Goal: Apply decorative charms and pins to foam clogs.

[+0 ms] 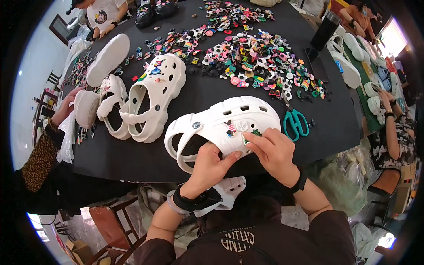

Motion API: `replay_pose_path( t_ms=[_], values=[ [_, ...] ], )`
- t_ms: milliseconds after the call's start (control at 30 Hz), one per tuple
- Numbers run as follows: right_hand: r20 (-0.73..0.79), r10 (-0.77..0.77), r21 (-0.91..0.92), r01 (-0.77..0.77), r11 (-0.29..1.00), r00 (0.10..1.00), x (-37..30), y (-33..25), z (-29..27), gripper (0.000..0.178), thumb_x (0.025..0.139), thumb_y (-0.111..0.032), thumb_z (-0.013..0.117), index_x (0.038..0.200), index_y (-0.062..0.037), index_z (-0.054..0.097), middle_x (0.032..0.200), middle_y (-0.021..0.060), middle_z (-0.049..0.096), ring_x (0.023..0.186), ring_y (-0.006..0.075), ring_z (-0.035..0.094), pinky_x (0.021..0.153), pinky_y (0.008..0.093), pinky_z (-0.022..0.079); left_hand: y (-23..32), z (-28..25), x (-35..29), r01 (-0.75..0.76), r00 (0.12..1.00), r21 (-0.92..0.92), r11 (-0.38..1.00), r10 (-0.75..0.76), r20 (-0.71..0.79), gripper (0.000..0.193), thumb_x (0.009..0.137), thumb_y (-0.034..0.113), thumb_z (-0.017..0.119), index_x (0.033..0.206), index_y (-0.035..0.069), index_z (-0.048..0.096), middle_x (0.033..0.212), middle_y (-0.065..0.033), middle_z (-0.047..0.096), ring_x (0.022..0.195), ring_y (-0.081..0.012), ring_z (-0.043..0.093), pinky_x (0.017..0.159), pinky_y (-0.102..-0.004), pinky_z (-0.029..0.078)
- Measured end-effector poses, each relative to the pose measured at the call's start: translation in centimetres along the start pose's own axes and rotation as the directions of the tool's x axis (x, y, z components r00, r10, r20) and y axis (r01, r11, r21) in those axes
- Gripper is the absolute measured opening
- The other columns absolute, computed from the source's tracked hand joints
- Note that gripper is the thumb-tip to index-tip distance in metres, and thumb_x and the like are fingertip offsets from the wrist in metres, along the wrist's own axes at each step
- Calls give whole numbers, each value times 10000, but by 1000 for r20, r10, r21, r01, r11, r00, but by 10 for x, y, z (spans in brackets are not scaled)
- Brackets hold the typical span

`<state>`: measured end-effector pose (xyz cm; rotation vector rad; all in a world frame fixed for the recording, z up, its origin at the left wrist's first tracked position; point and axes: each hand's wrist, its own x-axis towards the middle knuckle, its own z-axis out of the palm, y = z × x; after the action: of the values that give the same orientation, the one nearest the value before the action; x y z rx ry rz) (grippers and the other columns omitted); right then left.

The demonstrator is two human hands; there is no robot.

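Observation:
A white clog (207, 115) lies tilted at the table's front edge. My left hand (206, 167) grips it, fingers inside the opening and thumb on the outer wall. My right hand (274, 152) has its fingers closed on a small green shoe charm (246, 139) against the clog's upper. Beside that charm sit a white flower charm (241, 126), a striped figure charm (230, 128) and a green leafy charm (256, 132). The fingertips partly hide the charm being held. Another white clog (230, 192) shows below the table edge, near my left wrist.
Loose charms (260, 59) cover the table's far side in heaps. To the left stands a decorated white clog (152, 95). Teal-handled scissors (296, 124) lie right of my clog. A black stand (326, 33) rises behind. Other people work around; one co-worker's hand (66, 106) is at left.

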<state>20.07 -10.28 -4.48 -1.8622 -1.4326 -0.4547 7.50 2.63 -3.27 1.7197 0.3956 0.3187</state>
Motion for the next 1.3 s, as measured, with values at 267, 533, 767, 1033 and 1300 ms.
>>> replay_pose_path(
  t_ms=[267,533,767,1033,1300],
  values=[
    [-15,167,110,-165,980,986,12,-3,5,140,739,-157,688,858,-96,650,618,32,509,548,200,506,473,312,385,-12,0,10,-114,988,108,988,124,-91,217,733,18,657,949,-3,649,866,-154,652,720,-211,615,636,-316,462],
    [61,235,235,-243,941,970,17,-6,-1,58,803,-105,618,838,-65,642,631,57,523,555,222,520,496,315,401,-6,-5,10,26,1000,-132,991,-24,15,220,797,73,631,992,-28,629,918,-131,656,821,-219,615,775,-301,457],
    [182,379,687,-393,611,907,12,1,-8,261,818,-86,553,1073,-40,522,723,32,496,628,120,484,598,260,382,-3,1,21,-153,979,39,987,157,-129,251,858,153,579,1009,-45,614,938,-147,650,876,-237,613,805,-331,448],
    [713,491,673,-683,-283,500,-29,-12,-26,301,966,-299,428,1082,-27,483,774,-5,462,645,95,484,565,219,383,13,-20,42,178,982,162,971,-163,-99,482,838,388,628,860,-93,623,734,-85,631,667,-96,536,607,-261,440],
    [721,585,586,-777,-230,372,-76,-19,-44,240,956,-195,426,1115,-17,457,854,41,525,679,125,563,594,242,451,9,-24,48,151,985,155,976,-136,-102,494,816,404,651,840,-88,619,712,-79,611,649,-92,508,579,-256,421]
  ],
)
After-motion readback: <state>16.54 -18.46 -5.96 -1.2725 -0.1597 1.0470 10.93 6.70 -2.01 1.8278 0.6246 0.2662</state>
